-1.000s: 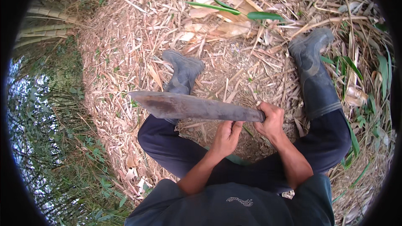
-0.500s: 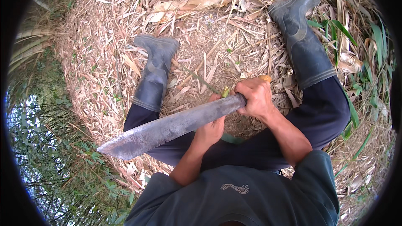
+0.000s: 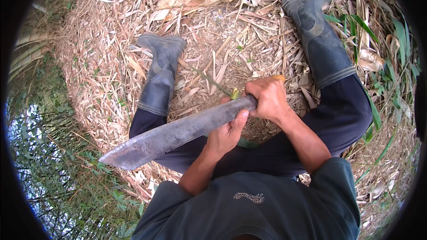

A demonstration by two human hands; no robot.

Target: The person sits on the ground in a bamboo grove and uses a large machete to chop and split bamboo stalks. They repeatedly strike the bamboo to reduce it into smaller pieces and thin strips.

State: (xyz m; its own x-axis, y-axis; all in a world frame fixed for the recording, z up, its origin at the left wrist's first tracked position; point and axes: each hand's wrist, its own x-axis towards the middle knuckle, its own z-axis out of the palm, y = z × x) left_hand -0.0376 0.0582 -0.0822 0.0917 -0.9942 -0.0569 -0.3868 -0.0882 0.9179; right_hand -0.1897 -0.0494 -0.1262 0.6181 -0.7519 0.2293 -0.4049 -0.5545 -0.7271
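A long machete (image 3: 178, 135) lies across the middle, its worn grey blade pointing to the lower left. My right hand (image 3: 268, 99) is wrapped round its handle, and a yellowish handle end (image 3: 279, 78) shows past the fist. Beneath the blade, close to the handle, my left hand (image 3: 224, 138) is closed around a thin green stem (image 3: 213, 83), thumb up beside the blade's lower edge. The blade hides most of that grip. A pale green stub (image 3: 234, 93) sticks up just above the blade.
My legs are spread, with a dark rubber boot (image 3: 158, 75) on the left and another boot (image 3: 320, 38) on the right. Dry leaf litter (image 3: 111, 58) covers the ground. Green undergrowth (image 3: 58, 151) stands at left, and long leaves (image 3: 364, 29) grow at right.
The machete and both hands have shifted slightly left and up in the picture. My left thumb now shows more fully beside the blade near the handle.
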